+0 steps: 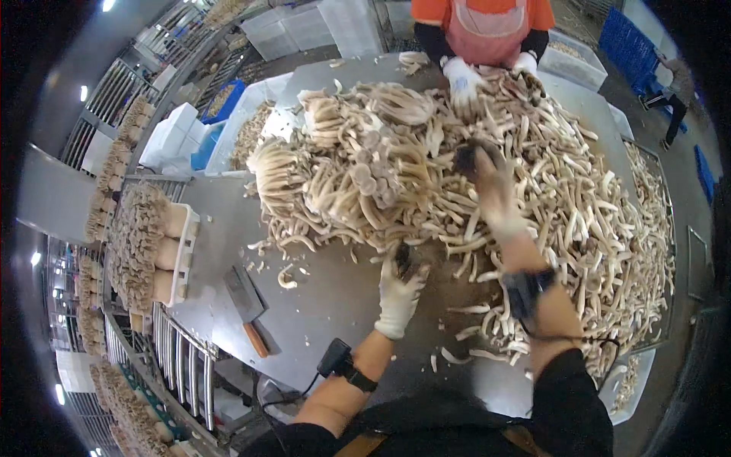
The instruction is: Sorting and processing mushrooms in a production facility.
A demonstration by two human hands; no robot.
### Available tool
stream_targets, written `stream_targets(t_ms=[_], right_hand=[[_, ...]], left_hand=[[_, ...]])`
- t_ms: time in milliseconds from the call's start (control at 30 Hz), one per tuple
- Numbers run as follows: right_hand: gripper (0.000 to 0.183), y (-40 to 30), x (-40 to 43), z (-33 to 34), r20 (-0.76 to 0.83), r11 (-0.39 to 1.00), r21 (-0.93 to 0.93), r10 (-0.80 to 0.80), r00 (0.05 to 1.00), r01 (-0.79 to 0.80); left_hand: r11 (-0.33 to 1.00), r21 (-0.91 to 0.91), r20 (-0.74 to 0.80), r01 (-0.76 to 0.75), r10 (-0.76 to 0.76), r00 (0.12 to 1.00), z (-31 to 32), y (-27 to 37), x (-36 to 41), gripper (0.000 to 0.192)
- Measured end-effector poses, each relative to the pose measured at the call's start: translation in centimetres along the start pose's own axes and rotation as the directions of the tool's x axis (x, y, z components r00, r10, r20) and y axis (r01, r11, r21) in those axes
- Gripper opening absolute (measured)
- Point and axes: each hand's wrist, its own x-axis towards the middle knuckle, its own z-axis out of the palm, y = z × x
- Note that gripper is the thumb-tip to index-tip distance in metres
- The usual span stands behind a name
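Note:
A heap of loose mushroom stems and clusters point(571, 200) spreads across the stainless steel table point(325, 320). My left hand point(400, 297), in a white glove with dark, soiled fingertips, is just above the metal at the near edge of the heap. Its thumb and fingers are apart, and I see nothing between them. My right hand point(497, 191), gloved and blackened at the fingers, reaches over the middle of the heap. It is blurred, so whether it grips a mushroom cannot be told. Large mushroom clusters point(342, 160) lie left of it.
A cleaver point(245, 308) with a wooden handle lies at the left. Beside the table, a white tray point(184, 257) holds bottles topped with mushroom clusters. Across from me a co-worker's gloved hand point(464, 85) touches the heap. A white bin point(228, 137) stands at the far left.

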Motion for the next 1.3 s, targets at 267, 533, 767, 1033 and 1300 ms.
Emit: stream_targets(t_ms=[267,533,767,1033,1300], right_hand=[[0.046,9.1,4.8,8.6,-0.135,0.911,-0.057,0.398,0.907,-0.409],[0.083,-5.4,-1.9,24.6,0.147,0.688,-0.69,-0.171,0.974,0.225],[0.076,6.9,-27.7,13.5,-0.091,-0.073,-0.995,0.31,0.946,-0.071],[0.083,5.9,-27.2,15.2,-0.26,-0.172,-0.964,0.425,0.867,-0.204],[0.05,-0.8,-29.7,17.7,-0.051,0.16,-0.981,0.321,0.946,-0.108]], left_hand=[[0.906,0.274,0.193,-0.324,0.278,0.941,-4.4,2.7,12.5,0.076],[0.903,0.162,0.545,-0.397,0.254,0.799,-2.1,20.3,5.5,0.077],[0.588,0.712,0.539,-0.384,-0.106,0.836,-13.7,1.5,-8.1,0.057],[0.158,0.498,0.867,-0.853,-0.051,0.496,-13.0,-3.3,-4.1,0.072],[0.919,0.368,0.811,-0.141,-0.243,0.532,-7.4,6.2,-8.9,0.087]])
